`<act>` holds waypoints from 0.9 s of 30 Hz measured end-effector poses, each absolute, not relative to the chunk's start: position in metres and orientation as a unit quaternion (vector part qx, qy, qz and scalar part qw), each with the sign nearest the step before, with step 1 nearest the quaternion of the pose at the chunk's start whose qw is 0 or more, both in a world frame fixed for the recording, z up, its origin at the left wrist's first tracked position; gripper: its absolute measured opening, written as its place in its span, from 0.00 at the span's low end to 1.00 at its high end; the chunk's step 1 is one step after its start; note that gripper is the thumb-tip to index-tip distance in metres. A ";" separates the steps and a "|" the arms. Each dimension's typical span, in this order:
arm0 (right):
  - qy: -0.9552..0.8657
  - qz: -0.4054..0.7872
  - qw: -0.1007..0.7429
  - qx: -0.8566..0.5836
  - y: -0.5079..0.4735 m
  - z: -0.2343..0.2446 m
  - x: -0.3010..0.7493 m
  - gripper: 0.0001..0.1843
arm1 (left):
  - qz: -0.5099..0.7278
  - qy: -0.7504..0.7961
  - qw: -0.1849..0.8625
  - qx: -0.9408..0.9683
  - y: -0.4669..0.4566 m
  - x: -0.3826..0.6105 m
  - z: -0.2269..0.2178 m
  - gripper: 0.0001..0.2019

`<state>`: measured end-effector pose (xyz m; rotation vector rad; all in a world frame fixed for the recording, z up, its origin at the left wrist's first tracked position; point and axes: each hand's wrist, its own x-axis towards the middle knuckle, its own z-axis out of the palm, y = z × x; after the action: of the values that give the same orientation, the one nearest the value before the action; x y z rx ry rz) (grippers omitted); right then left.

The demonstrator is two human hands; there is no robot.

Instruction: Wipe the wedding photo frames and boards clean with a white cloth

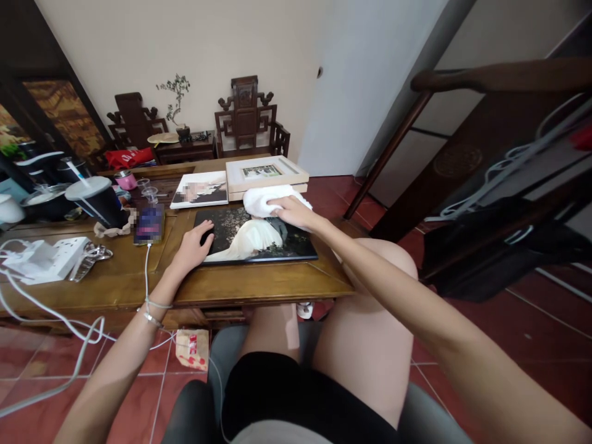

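A large photo panel (252, 237), dark with a pale gown in it, lies flat near the table's front edge. On its left edge rests my left hand (194, 245), fingers stretched out and holding nothing. My right hand (292, 211) grips a bunched white cloth (259, 200) over the panel's upper right part. The cloth hides that corner of the picture. Just behind lie a smaller photo print (203, 188) and a stack of pale frames (263, 172), the top one with a small picture in it.
On the wooden table (259, 283), a phone (148, 223) is plugged into a white cable. Further left are a power strip (58, 259), a dark tumbler with a straw (99, 200) and a pink-lidded jar (124, 179). A wooden rack (393, 160) stands to the right.
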<state>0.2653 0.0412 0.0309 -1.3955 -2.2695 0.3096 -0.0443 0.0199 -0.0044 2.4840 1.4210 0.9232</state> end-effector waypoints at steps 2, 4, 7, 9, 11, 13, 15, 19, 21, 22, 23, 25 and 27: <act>-0.838 0.104 0.214 -0.492 0.018 0.025 0.266 0.16 | 0.310 0.477 0.068 0.820 0.020 -0.044 -0.004 0.18; -0.851 0.107 0.209 -0.470 -0.012 0.021 0.267 0.16 | 0.309 0.478 0.068 0.819 0.021 -0.044 -0.005 0.18; -0.869 0.115 0.210 -0.434 -0.061 0.021 0.267 0.15 | 0.301 0.476 0.064 0.824 0.022 -0.044 -0.007 0.18; -0.877 0.121 0.209 -0.416 -0.089 0.026 0.264 0.15 | 0.295 0.477 0.058 0.826 0.022 -0.043 -0.007 0.18; -0.880 0.129 0.205 -0.409 -0.104 0.034 0.261 0.16 | 0.290 0.478 0.053 0.827 0.022 -0.043 -0.007 0.19; -0.873 0.136 0.204 -0.421 -0.104 0.043 0.256 0.16 | 0.289 0.478 0.050 0.828 0.021 -0.043 -0.007 0.19; -0.860 0.140 0.206 -0.446 -0.089 0.051 0.252 0.15 | 0.289 0.476 0.049 0.829 0.021 -0.043 -0.006 0.19; -0.841 0.155 0.199 -0.478 -0.030 0.058 0.240 0.16 | 0.290 0.469 0.053 0.832 0.022 -0.044 -0.007 0.19; -0.833 0.150 0.201 -0.494 0.001 0.058 0.233 0.17 | 0.291 0.467 0.056 0.833 0.022 -0.045 -0.007 0.19; -0.829 0.143 0.201 -0.503 0.015 0.058 0.230 0.18 | 0.291 0.467 0.057 0.833 0.022 -0.045 -0.007 0.19; -0.826 0.134 0.201 -0.509 0.026 0.056 0.226 0.19 | 0.292 0.467 0.057 0.833 0.021 -0.045 -0.007 0.19; -0.828 0.115 0.200 -0.512 0.042 0.051 0.220 0.20 | 0.293 0.470 0.057 0.831 0.021 -0.044 -0.006 0.19; -0.835 0.090 0.199 -0.506 0.045 0.044 0.217 0.21 | 0.293 0.473 0.057 0.829 0.021 -0.044 -0.005 0.19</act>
<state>0.2171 0.0446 0.0442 -1.4154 -2.3347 0.2527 -0.0437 0.0207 -0.0053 2.5142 1.4332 0.8894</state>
